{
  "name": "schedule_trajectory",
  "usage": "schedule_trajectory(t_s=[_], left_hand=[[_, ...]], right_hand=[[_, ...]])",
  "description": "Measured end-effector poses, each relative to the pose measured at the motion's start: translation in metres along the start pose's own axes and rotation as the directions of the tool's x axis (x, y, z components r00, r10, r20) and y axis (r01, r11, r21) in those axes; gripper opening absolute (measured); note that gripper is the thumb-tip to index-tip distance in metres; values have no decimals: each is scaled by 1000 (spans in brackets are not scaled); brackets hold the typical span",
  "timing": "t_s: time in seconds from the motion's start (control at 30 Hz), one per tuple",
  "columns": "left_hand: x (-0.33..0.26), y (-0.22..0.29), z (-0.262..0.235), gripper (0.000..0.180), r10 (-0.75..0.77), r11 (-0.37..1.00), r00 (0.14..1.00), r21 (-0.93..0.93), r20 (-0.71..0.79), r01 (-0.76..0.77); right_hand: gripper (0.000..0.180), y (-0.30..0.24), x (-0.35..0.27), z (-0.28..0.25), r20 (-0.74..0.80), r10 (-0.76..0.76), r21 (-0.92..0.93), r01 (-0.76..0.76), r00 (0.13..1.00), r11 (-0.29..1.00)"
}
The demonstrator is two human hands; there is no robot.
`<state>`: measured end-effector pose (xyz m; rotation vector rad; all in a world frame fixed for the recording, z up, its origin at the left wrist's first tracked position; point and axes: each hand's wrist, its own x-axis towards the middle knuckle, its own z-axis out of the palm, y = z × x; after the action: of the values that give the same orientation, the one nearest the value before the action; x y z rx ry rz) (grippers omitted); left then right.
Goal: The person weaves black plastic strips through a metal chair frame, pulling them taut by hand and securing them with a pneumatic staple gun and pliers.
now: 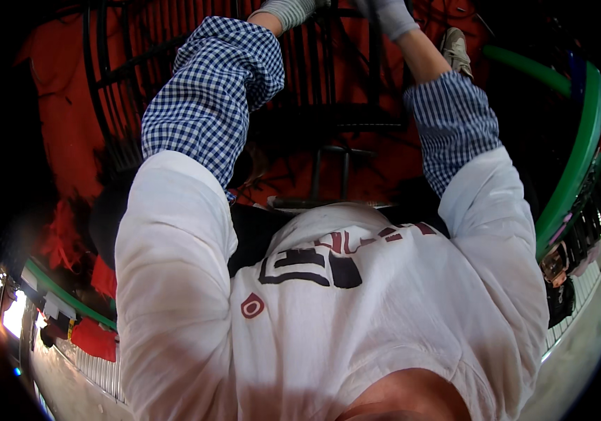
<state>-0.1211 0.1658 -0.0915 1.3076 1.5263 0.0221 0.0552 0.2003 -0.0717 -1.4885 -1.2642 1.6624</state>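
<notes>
Both of my hands reach to the top edge of the head view in grey knit gloves. My left hand (288,11) is at the upper middle, cut off by the frame, so its fingers do not show clearly. To its right, my right hand (390,17) is also cut off and somewhat blurred. Whether either one holds anything is hidden. Nearest to both is a black metal frame with thin parallel bars (314,63). Blue-and-white checked sleeve covers (209,91) wrap my forearms.
Red flooring (69,147) lies beneath the black bars, with dark strands scattered on it. A curved green rail (584,133) rises at the right, near a shoe (456,50). Another green edge (69,298) and a red cloth (94,340) are at the lower left.
</notes>
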Motion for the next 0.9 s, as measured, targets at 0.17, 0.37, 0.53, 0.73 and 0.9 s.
schedule_trajectory(t_s=[0.17, 0.37, 0.53, 0.73, 0.9], left_hand=[[-5, -9, 11, 34, 229, 971, 913, 140, -337, -191], [-9, -15, 18, 25, 365, 931, 830, 148, -422, -334], [-8, -17, 21, 23, 526, 838, 691, 161, -496, -522], [-25, 3, 13, 29, 433, 896, 874, 216, -221, -389], [-19, 28, 21, 43, 280, 852, 954, 485, -104, -198]], right_hand=[[26, 50, 70, 9, 121, -39, -725, 115, 992, 679], [17, 77, 98, 2, 666, 75, -702, 658, 742, -275], [19, 55, 88, 6, 553, 234, -785, 594, 799, -173], [19, 56, 92, 11, 525, 336, -769, 605, 782, -208], [21, 47, 70, 15, 462, 252, -839, 511, 850, -186]])
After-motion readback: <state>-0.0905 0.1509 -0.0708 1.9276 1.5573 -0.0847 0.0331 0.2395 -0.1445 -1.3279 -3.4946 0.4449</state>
